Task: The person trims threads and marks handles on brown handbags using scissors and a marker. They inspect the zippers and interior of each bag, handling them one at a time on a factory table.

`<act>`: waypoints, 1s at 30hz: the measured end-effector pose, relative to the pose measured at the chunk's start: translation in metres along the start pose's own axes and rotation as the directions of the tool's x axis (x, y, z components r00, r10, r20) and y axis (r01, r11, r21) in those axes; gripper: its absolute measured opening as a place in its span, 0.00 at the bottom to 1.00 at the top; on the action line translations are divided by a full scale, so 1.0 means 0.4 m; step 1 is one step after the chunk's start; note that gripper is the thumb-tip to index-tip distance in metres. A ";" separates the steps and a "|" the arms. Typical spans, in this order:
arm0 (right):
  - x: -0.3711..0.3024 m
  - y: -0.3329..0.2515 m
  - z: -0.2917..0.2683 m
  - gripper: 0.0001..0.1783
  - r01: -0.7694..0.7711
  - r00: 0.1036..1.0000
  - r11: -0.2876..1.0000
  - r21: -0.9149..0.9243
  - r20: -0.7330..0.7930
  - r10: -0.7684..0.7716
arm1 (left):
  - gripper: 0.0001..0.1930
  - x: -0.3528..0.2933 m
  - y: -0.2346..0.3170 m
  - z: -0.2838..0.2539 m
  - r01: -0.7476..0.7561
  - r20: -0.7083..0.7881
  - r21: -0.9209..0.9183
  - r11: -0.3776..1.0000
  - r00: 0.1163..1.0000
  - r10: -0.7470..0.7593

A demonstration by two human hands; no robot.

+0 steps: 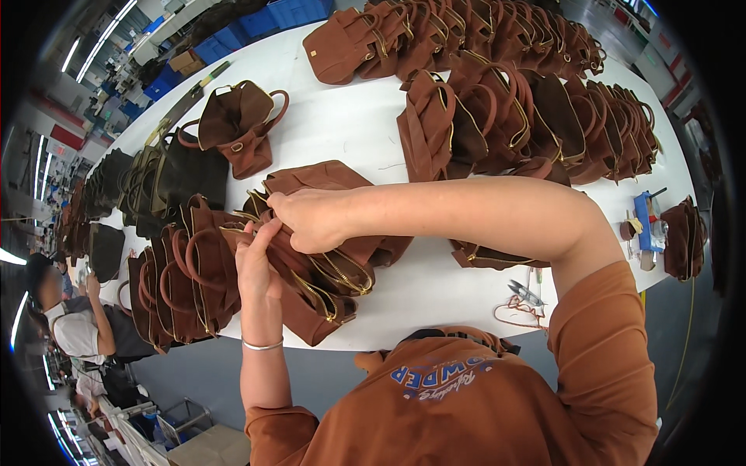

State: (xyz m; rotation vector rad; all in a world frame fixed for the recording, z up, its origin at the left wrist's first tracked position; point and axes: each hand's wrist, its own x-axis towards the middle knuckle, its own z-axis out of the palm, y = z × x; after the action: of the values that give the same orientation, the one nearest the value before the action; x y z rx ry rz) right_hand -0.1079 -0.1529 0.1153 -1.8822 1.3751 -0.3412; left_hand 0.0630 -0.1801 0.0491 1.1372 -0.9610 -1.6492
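Observation:
A brown handbag [315,291] with gold zippers lies on its side under my hands, its top toward the table's near edge. My left hand [260,264], with a silver bangle at the wrist, is closed on the edge of this handbag, thumb and fingertips together. Reaching across from the right, my right hand [311,219] is pinched on the same handbag close to the left fingertips. What lies exactly between the fingers is too small to make out. Another brown bag body [330,177] is spread just beyond my right hand.
Brown handbags [175,279] stand packed at the left, with dark green bags [175,182] behind them. More rows of brown handbags [497,116] fill the far right of the white table [342,128]. Snips [526,293] and a blue tray [649,221] sit at the right. A co-worker [81,326] is at the left.

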 end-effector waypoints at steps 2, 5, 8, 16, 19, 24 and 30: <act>-0.011 0.009 0.001 0.24 0.025 0.999 0.999 0.020 -0.028 -0.025 | 0.19 0.002 0.008 0.015 0.003 0.002 0.016 1.000 1.000 -0.003; -0.021 0.023 -0.030 0.23 0.072 0.997 0.997 0.038 -0.028 -0.071 | 0.20 0.020 -0.008 -0.001 0.026 -0.023 -0.006 1.000 0.999 -0.026; -0.030 0.121 -0.115 0.28 -0.106 0.936 0.992 -0.074 -0.345 0.074 | 0.37 0.020 -0.009 -0.022 0.040 0.016 -0.010 0.999 0.999 -0.040; -0.169 0.480 -0.316 0.37 -0.827 0.373 0.562 0.002 -0.745 0.552 | 0.31 0.033 -0.021 -0.057 0.047 0.069 -0.037 0.998 0.997 -0.045; -0.199 0.532 -0.314 0.40 -0.866 0.320 0.494 0.077 -0.673 0.666 | 0.33 0.029 -0.018 -0.047 0.049 0.081 -0.038 0.998 0.996 -0.046; -0.198 0.502 -0.319 0.32 -0.857 0.282 0.489 0.165 -0.643 0.712 | 0.34 0.018 -0.015 -0.057 0.027 0.036 -0.021 0.999 0.999 -0.026; -0.154 0.532 -0.323 0.23 -0.617 0.436 0.757 0.214 -0.708 0.555 | 0.27 0.011 0.000 -0.045 0.007 0.028 -0.037 0.999 1.000 -0.006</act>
State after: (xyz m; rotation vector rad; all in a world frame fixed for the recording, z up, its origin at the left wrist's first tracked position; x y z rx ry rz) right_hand -0.3580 -0.1784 0.0642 -1.1626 2.5392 -0.7493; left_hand 0.0796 -0.1861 0.0430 1.0961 -0.9422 -1.6851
